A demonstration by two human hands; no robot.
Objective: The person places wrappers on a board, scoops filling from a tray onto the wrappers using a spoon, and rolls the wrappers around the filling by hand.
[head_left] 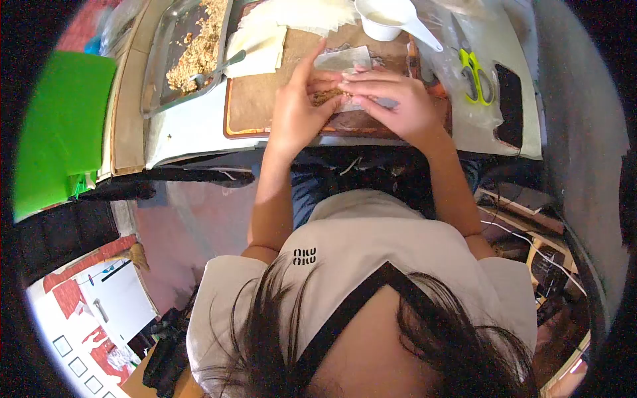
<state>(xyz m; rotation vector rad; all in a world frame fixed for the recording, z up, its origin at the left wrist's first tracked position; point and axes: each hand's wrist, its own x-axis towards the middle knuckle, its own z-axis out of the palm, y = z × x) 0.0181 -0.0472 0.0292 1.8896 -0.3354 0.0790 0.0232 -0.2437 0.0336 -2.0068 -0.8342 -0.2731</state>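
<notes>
Both hands meet over a thin, pale wrapper sheet on the brown board. A small mound of crumbly brown filling lies on it, partly covered by fingers. My left hand curls round the filling's left side, its thumb below and one finger pointing up and away. From the right, my right hand reaches across with fingers close together, thumb beneath, touching the left fingers and the wrapper. Fingers hide how the wrapper is folded.
A metal tray of crumbly filling with a spoon stands left. Stacked wrapper sheets lie on the board's far left. A white cup with a handle stands behind. Yellow-green scissors rest on clear plastic at right.
</notes>
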